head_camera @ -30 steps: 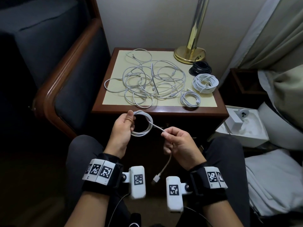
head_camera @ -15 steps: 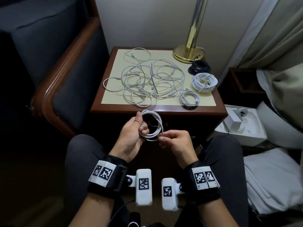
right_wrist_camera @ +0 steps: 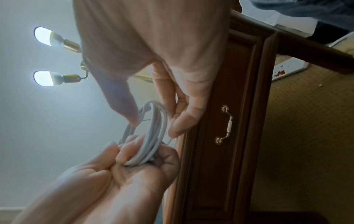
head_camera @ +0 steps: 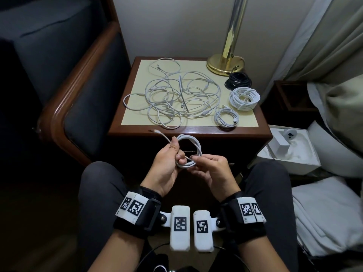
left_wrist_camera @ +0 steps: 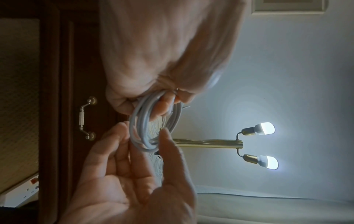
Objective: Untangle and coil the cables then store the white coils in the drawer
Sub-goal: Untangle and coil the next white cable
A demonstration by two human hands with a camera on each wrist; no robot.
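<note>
Risk: coil springing apart before storage.
Left hand (head_camera: 167, 163) grips the cable coil (head_camera: 189, 152); right hand (head_camera: 214, 169) pinches its loops; the untucked plug end (head_camera: 157, 131) could unwind.

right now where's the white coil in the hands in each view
Head: white coil at centre, between both hands, in front of the nightstand.
Left wrist: coil at centre, below the left hand.
Right wrist: coil at centre.
Shared landmark: brass lamp pole.
</note>
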